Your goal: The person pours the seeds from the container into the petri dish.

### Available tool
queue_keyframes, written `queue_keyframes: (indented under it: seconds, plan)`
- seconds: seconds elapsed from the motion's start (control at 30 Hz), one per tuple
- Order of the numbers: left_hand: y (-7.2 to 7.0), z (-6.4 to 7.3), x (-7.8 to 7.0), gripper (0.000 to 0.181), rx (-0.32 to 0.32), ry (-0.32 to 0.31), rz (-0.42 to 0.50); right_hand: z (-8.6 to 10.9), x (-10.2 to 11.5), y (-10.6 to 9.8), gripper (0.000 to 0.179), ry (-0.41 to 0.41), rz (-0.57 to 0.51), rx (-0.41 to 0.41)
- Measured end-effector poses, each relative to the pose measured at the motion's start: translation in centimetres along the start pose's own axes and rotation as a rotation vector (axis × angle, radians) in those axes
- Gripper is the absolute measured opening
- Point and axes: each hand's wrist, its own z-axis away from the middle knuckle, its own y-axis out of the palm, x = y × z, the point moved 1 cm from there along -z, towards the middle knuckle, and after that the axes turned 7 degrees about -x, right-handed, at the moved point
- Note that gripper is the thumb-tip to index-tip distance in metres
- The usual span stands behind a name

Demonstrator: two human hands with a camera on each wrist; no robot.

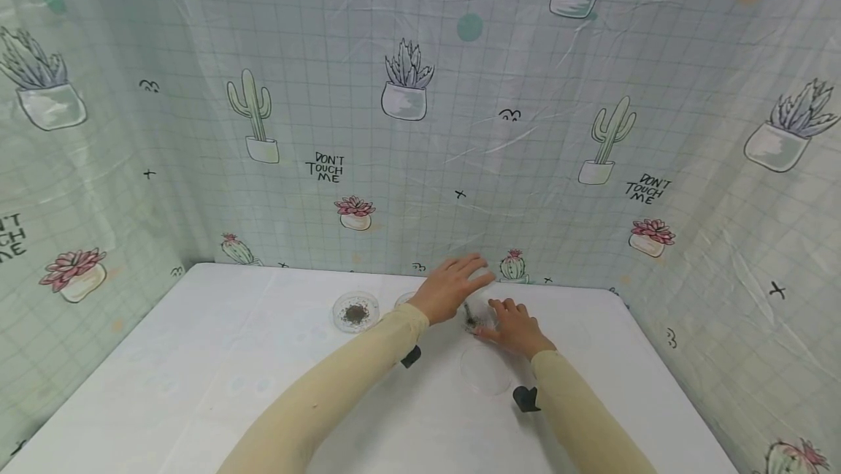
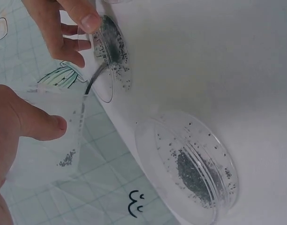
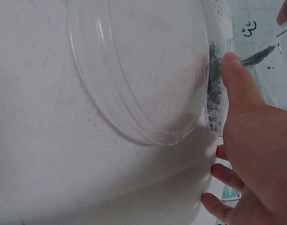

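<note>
My left hand grips a clear plastic container, tilted, with a few dark grains inside. A dark stream of grains falls from its lip into a petri dish. Dark grains lie heaped and scattered in that dish. At the dish's side is my right hand, thumb over the rim and the other fingers spread along the far side. A round clear lid lies flat on the table in front of the dish. In the head view the container is mostly hidden behind my left hand.
Another petri dish with a heap of dark grains stands to the left on the white table. Part of one more dish shows behind my left forearm. A cactus-print sheet hangs behind the table and along its sides.
</note>
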Motion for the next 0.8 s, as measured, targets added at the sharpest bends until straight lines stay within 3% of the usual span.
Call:
queue_keyframes:
  seconds: [0.2, 0.8]
  plan:
    - [0.04, -0.21, -0.03, 0.06, -0.023, 0.02, -0.008, 0.24, 0.25, -0.33, 0.079, 0.002, 0.007, -0.006]
    - [0.37, -0.21, -0.14, 0.064, 0.004, 0.056, -0.053, 0.45, 0.46, -0.51, 0.079, -0.007, 0.024, -0.015]
